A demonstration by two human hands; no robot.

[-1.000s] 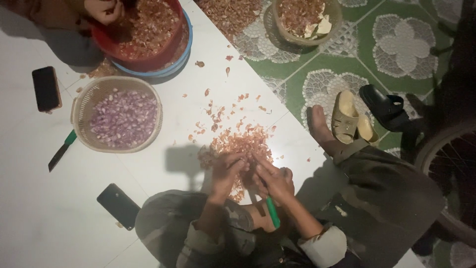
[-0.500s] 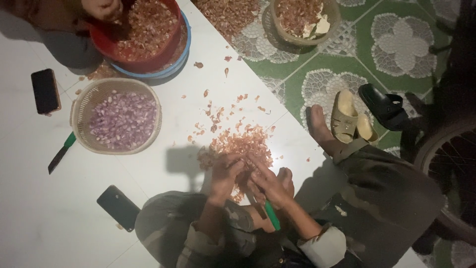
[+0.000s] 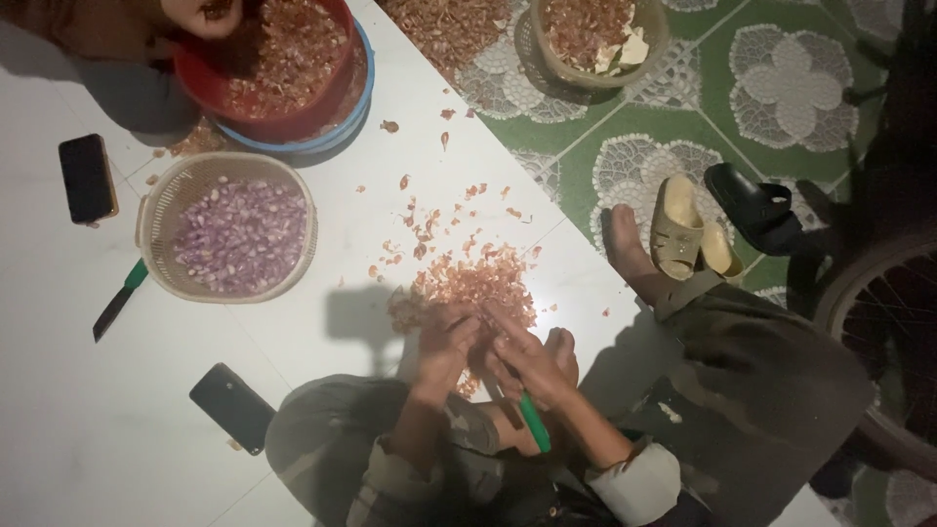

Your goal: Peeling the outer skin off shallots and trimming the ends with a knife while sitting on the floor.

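Both my hands are meeting over the heap of papery reddish shallot skins [image 3: 468, 288] on the white floor: my right hand [image 3: 532, 363] is gripping a green-handled knife [image 3: 533, 422], while my left hand's [image 3: 447, 344] fingers are curling around something too small to tell.

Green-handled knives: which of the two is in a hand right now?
The knife with the green handle in the person's right hand, low by their lap. The other green-handled knife lies untouched on the white floor beside the basket of peeled shallots.

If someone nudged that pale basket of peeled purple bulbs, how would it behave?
The basket would probably slide easily on the smooth white floor. It sits wide and low, so it seems unlikely to tip. The rounded bulbs would likely shift and roll inside.
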